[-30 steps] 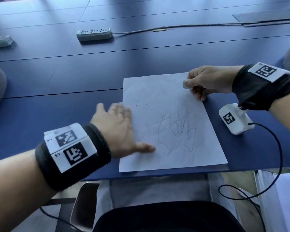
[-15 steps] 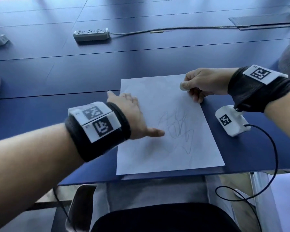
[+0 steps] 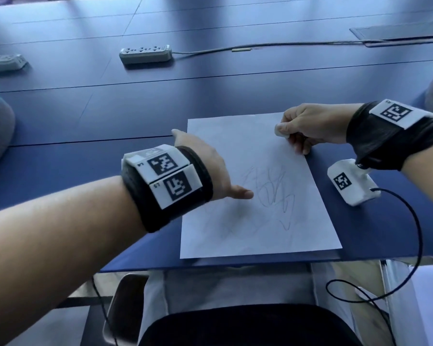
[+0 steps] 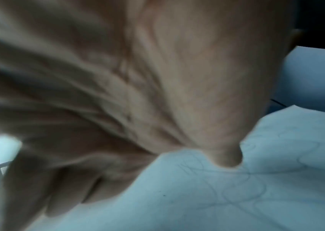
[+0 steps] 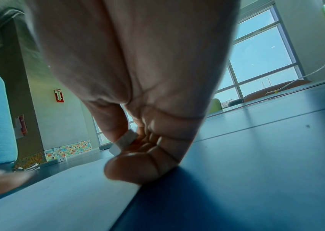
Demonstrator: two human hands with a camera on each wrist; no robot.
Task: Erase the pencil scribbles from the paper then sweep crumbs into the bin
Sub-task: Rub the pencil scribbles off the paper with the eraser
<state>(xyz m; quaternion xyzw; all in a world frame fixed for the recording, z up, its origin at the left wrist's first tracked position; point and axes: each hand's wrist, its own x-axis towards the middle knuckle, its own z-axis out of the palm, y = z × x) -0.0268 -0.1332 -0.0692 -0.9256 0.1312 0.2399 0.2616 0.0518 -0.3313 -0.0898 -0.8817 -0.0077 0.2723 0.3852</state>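
A white sheet of paper lies near the front edge of the blue table, with pencil scribbles at its middle. My left hand lies flat and open on the paper's left part, thumb pointing at the scribbles. In the left wrist view the thumb touches the paper beside faint lines. My right hand rests at the paper's top right corner and pinches a small white eraser between thumb and fingers. The right wrist view shows the eraser held just above the paper. No bin is in view.
A white power strip with its cable lies at the back of the table. Another strip sits at the far left. A black cable loops off the front edge at the right. A dark chair seat is below.
My left hand has slid forward and to the right across the paper's left side. The right hand has stayed at the top right corner with the eraser.
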